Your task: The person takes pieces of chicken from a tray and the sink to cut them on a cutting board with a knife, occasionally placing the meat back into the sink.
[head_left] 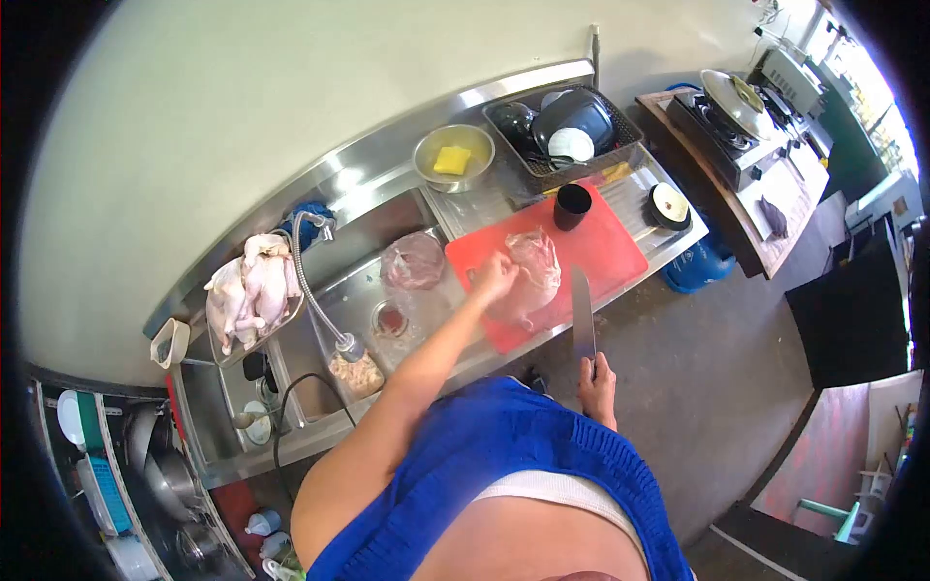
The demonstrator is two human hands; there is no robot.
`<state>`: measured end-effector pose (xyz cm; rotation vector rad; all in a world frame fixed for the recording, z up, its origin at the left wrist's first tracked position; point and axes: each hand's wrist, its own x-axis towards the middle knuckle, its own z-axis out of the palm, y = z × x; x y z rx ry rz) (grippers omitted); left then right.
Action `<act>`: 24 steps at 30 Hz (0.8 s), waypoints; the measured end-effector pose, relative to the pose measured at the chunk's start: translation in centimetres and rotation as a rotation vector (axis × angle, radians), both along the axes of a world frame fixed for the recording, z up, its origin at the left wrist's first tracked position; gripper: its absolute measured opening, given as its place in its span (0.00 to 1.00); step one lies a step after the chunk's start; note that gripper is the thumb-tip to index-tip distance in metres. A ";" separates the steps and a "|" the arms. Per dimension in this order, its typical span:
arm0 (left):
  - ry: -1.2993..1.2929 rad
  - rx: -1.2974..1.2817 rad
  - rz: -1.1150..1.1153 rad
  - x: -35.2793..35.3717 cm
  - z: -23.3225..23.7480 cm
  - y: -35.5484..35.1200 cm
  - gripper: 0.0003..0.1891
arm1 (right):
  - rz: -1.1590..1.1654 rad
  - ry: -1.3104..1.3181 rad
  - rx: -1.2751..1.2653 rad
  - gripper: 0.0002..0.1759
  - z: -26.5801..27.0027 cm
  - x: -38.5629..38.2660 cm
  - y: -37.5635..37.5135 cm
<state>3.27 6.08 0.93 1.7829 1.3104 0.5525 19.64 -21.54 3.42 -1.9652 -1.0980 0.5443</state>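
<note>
A red cutting board (613,232) lies on the steel counter in front of me. On it rests a clear plastic bag (534,271) with pale meat inside. My left hand (494,279) is closed at the bag's left edge, fingers pinched on the plastic. My right hand (598,382) grips the handle of a knife (582,315), its broad blade pointing away from me beside the board's near right edge. A black cup (573,205) stands on the board behind the bag. Another bagged piece of meat (414,260) sits in the sink just left of the board.
Whole plucked chickens (254,290) fill a tray at the sink's far left. A flexible faucet (308,266) arches over the sink (334,290). Behind the board are a metal bowl (454,182) with a yellow sponge and a dish rack (620,145). A gas stove (722,136) stands right.
</note>
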 end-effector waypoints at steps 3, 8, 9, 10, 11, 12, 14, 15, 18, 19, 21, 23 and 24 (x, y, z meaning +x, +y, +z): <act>0.281 0.179 0.068 1.9 0.8 3.6 0.32 | 0.000 -0.003 0.029 0.13 2.3 -1.2 0.0; 0.582 0.186 -0.128 3.9 2.2 6.1 0.48 | -0.014 0.012 0.043 0.12 3.1 -2.0 -0.3; 0.501 0.071 -0.209 3.8 2.2 6.5 0.46 | -0.015 0.011 0.023 0.12 2.6 -2.0 -0.4; 0.419 -0.046 -0.288 3.7 2.0 6.7 0.45 | -0.014 0.010 0.003 0.12 2.1 -1.9 -0.7; 0.419 -0.044 -0.294 3.4 1.6 6.5 0.45 | -0.021 0.010 0.004 0.12 1.6 -1.8 -0.8; 0.050 -0.172 -0.246 2.8 1.2 5.8 0.43 | -0.030 0.045 0.005 0.12 1.6 -1.8 -0.8; -0.315 -0.299 -0.191 2.2 0.5 5.2 0.42 | -0.039 0.086 0.005 0.12 1.5 -2.2 -0.9; -0.286 -0.153 -0.123 2.1 -1.3 5.6 0.43 | -0.039 0.094 0.008 0.12 1.6 -2.3 -0.8; -0.258 -0.026 -0.089 1.8 -9.1 8.4 0.45 | 0.004 0.060 0.013 0.12 2.1 -2.8 -0.3; -0.261 -0.047 -0.124 1.6 -9.1 8.6 0.47 | 0.045 0.018 0.015 0.12 2.4 -2.9 0.0; -0.197 -0.172 -0.057 0.7 -6.7 7.2 0.45 | 0.118 0.011 -0.069 0.11 3.2 -3.2 0.4; -0.132 -0.298 0.012 -0.3 -5.3 5.9 0.44 | 0.191 0.004 -0.154 0.12 3.9 -3.4 0.7; -0.093 -0.164 -0.014 -0.8 -5.3 5.6 0.36 | 0.244 -0.072 -0.217 0.12 4.1 -3.6 0.8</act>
